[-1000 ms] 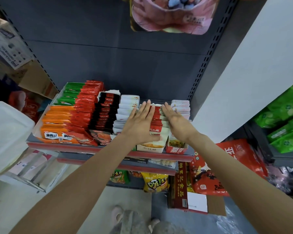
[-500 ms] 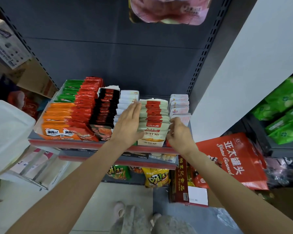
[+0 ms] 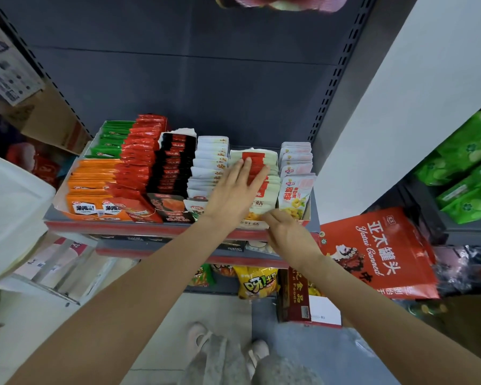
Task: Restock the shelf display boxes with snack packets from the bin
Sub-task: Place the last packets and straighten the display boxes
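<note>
Grey shelf against a dark backboard; left hand flat on packets, right hand apparently loose.

Left hand hides the white-and-red packets' fronts.

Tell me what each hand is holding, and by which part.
Nothing is gripped. The left hand lies flat, fingers straight, on top of the cream-and-red packets. The right hand is at that row's front edge; any pinch cannot be told.

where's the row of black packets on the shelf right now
In the head view the black packets stand left of centre on the shelf, between the red packets on their left and the white packets on their right, just left of the left hand.
</note>
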